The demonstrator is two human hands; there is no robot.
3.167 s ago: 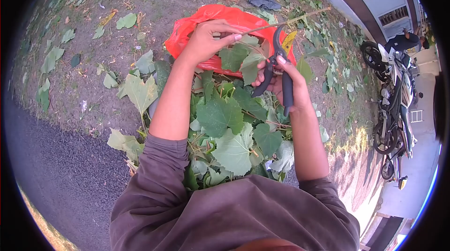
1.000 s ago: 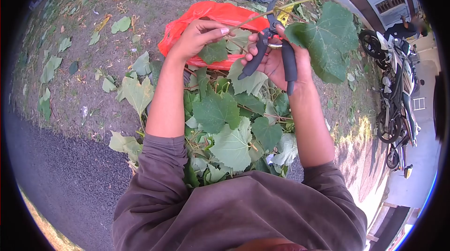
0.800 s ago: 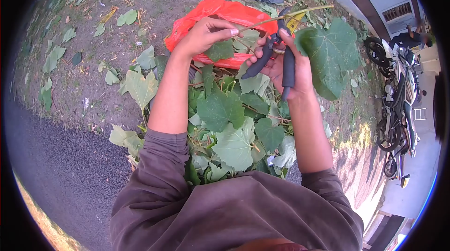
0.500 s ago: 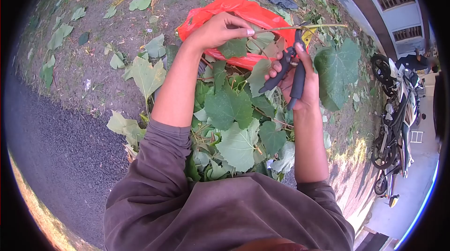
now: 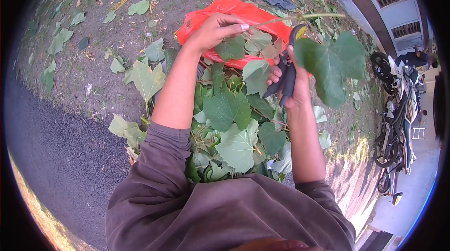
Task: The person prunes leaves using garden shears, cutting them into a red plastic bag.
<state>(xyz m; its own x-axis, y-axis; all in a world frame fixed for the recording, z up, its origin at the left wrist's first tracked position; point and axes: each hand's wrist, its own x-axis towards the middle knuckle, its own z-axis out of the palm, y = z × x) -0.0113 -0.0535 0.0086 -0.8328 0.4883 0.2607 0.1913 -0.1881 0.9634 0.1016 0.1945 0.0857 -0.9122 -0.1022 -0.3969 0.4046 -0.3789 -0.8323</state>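
Observation:
My left hand (image 5: 219, 31) pinches the near end of a green stem (image 5: 323, 16), which stretches to the right above a red plastic bag (image 5: 225, 6). Wrapped around the dark handles of pruning shears (image 5: 285, 77) is my right hand (image 5: 300, 84); the handles are squeezed close together. The curved blade points up, just under the stem, and appears apart from it. A large green leaf (image 5: 335, 68) hangs at the right, partly covering my right fingers. Cut leaves lie inside the bag's mouth. A heap of broad leaves (image 5: 236, 145) fills the space between my forearms.
Loose leaves (image 5: 139, 7) are scattered over bare soil. Dark asphalt (image 5: 70, 152) runs along the left. A dark crumpled cloth or plastic piece (image 5: 279, 1) lies beyond the bag. Parked motorcycles (image 5: 398, 110) stand at the right by a building, with a person (image 5: 415, 58) near them.
The shears' handles have come closer together, and the blade has dropped away from the stem. The stem's right part has risen slightly, and the large leaf has swung left.

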